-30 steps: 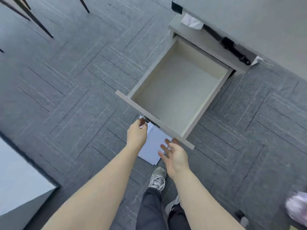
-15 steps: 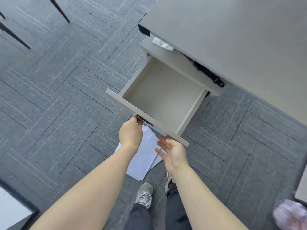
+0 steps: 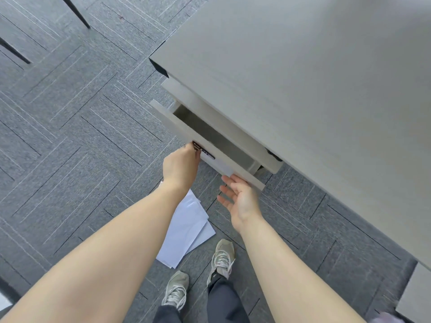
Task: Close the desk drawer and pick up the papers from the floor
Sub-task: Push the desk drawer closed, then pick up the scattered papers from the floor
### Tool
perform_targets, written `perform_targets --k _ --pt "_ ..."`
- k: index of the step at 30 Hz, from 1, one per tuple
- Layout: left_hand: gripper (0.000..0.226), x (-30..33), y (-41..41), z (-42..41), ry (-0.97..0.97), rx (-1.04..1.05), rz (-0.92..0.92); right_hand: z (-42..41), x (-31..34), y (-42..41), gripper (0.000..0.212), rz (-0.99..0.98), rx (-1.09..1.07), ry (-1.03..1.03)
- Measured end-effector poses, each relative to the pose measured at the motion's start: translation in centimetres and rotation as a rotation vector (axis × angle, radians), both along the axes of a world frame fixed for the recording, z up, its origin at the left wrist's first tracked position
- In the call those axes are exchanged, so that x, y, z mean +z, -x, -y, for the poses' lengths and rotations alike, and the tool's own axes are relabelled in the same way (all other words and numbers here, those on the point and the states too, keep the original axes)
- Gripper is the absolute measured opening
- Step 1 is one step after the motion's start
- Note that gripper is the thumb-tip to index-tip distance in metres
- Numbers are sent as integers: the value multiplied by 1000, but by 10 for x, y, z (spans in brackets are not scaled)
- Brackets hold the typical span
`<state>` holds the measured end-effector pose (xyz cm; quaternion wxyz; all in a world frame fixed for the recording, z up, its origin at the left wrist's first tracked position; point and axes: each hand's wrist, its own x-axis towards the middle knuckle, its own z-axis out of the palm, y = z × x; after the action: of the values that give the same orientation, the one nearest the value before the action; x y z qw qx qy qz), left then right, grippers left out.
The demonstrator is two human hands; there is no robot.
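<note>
The beige desk drawer [image 3: 186, 129] sticks out only a little from under the grey desk top [image 3: 303, 78]; a narrow strip of its inside shows. My left hand [image 3: 180, 167] is closed around the metal handle [image 3: 198, 148] on the drawer front. My right hand [image 3: 241, 199] is flat and spread, fingertips against the lower right part of the drawer front. White papers [image 3: 186, 229] lie loosely stacked on the grey carpet below the drawer, partly hidden by my left forearm.
My two grey sneakers [image 3: 221, 255] stand on the carpet just right of the papers. Dark chair legs [image 3: 74, 11] cross the top left. Another grey furniture edge [image 3: 417, 290] sits at the lower right.
The drawer has slid most of the way into the desk, pushed by both hands. The view has moved closer to the desk, and more of the papers shows.
</note>
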<state>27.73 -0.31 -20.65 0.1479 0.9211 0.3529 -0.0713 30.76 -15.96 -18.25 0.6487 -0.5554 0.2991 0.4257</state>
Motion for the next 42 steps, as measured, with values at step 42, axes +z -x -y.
perform_targets --k 42 --pt "33 -83 211 -73 850 265 -224 -40 -55 140 30 -12 326 314"
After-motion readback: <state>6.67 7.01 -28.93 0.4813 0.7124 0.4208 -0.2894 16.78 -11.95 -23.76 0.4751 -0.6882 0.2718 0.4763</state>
